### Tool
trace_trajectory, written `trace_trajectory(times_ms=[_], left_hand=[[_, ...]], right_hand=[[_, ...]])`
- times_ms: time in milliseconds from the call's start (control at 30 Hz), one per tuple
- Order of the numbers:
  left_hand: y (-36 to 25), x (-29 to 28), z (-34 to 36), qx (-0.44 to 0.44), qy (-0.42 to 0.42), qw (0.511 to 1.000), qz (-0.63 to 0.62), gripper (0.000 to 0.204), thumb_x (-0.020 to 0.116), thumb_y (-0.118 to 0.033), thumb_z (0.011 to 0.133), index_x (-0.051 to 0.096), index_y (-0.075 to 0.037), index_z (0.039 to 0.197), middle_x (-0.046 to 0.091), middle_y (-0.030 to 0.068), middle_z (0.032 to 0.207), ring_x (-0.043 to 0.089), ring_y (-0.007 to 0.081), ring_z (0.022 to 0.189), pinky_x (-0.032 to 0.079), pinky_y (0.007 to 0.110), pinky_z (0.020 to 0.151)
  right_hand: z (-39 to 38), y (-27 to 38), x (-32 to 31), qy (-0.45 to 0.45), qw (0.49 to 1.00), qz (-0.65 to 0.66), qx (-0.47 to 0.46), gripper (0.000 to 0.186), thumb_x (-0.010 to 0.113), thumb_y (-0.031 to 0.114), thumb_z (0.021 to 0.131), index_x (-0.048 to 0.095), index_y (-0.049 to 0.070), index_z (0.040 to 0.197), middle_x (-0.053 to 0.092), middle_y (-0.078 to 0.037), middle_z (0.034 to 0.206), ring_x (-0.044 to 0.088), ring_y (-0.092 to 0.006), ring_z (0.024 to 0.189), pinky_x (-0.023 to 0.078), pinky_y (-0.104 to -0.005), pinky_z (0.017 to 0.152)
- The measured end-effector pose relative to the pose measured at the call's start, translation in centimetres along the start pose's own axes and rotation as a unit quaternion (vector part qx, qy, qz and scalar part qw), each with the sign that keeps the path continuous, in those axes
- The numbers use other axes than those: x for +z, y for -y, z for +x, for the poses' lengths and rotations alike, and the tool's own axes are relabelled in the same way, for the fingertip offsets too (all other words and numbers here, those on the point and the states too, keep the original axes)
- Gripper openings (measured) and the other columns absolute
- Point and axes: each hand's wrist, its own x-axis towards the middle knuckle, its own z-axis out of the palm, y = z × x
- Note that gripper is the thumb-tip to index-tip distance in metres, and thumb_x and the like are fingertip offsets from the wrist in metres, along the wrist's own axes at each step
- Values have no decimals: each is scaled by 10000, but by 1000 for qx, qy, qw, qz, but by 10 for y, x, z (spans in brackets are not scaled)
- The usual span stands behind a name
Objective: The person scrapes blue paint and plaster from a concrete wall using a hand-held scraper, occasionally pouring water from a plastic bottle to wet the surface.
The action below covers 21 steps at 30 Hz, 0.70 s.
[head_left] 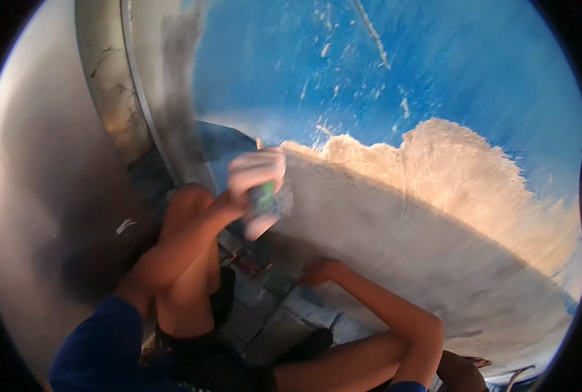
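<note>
At the middle of the view my left hand [257, 171], blurred by motion, is closed round a dark object with a green patch [263, 197]. The blur hides what kind of thing it is. The hand is up against a curved wall [356, 209], on its bare grey-beige lower part, close to the ragged lower edge of the blue paint [474, 59]. Lower and to the right, my right hand [320, 271] hangs near the foot of the wall, fingers pointing down. Shadow and blur hide whether its fingers hold anything.
My bent knees [186, 261] are between my arms and the wall. Grey paving [284, 330] with small debris lies below. A smooth grey curved surface [36, 215] rises close on the left. Scratches and pale chips mark the blue paint.
</note>
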Motion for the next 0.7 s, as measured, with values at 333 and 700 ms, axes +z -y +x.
trace_trajectory(times_ms=[333,700], left_hand=[[-32,-13,-19,-326,33,943,-53,462,621,-335,838,472,-1,554,416,27,479,404,129,413,294,291,421],[-90,51,-79,-371,760,525,-94,693,611,-619,811,652,70,865,647,223,758,650,335,731,531,434,672]], right_hand=[[-24,21,-40,13,999,30,11,526,428,459,950,697,9,904,666,-225,886,628,-383,876,473,-463,829],[-30,20,-36,49,996,43,56,433,469,436,932,674,65,1021,656,-190,1042,603,-359,980,457,-437,858]])
